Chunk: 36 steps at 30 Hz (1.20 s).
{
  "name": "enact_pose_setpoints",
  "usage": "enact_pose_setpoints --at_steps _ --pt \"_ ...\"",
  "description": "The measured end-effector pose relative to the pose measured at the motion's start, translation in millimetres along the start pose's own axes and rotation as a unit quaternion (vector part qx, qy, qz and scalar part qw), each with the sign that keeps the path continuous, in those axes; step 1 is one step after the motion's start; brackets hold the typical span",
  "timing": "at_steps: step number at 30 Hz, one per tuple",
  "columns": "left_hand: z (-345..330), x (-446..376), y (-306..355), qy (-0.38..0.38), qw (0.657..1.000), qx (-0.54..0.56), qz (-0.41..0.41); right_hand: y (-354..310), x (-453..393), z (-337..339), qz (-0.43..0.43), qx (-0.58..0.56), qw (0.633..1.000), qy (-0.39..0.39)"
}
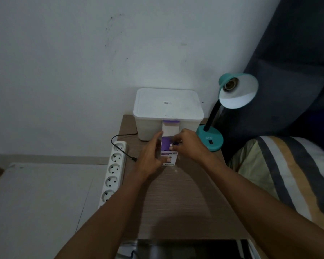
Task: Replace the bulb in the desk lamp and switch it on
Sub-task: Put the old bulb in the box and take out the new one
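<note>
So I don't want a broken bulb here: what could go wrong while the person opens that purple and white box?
The left hand steadies the bulb box while the right hand reaches into its open top; a hard tug could tip it or drop the bulb onto the wooden table. The desk lamp stands close on the right, socket empty, so an elbow could knock it.

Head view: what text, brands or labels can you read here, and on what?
Teal lamp base: raised letters, roughly "ATN", uncertain.
Purple and white bulb box: dark brand strip at the bottom edge, too blurred to read.
White storage box lid: small sticker with a code, unreadable.
</note>
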<state>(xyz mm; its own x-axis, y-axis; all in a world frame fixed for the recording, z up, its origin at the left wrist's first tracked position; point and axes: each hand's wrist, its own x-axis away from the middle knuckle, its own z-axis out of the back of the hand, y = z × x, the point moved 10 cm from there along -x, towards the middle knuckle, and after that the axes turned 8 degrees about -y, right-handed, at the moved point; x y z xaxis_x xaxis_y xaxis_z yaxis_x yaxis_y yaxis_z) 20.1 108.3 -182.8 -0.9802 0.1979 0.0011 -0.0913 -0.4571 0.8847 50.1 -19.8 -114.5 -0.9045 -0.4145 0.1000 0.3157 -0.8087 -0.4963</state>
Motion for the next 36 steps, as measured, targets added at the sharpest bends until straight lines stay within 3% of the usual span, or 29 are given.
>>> enact_pose_setpoints --at_steps 7,18,25,28,31,36 --pt "-1 -1 3 0.0 1.0 -0.009 -0.005 -4 -19 -11 -0.001 0.096 0.993 -0.062" --pt "-2 -1 4 -0.009 1.0 0.02 0.006 -25 -5 7 0.076 0.085 0.993 0.014" --pt "-2 -2 5 0.001 1.0 0.016 0.001 -35 6 23 0.125 0.057 0.984 0.118" --pt "-2 -1 5 0.004 1.0 0.023 -0.002 -39 13 39 0.126 -0.016 0.976 0.177" --pt "-3 0 5 0.001 1.0 0.027 0.006 -32 21 61 0.075 -0.123 0.957 0.253" --pt "-2 1 1 0.002 0.999 0.041 0.025 16 37 66 -0.053 -0.363 0.867 0.338"
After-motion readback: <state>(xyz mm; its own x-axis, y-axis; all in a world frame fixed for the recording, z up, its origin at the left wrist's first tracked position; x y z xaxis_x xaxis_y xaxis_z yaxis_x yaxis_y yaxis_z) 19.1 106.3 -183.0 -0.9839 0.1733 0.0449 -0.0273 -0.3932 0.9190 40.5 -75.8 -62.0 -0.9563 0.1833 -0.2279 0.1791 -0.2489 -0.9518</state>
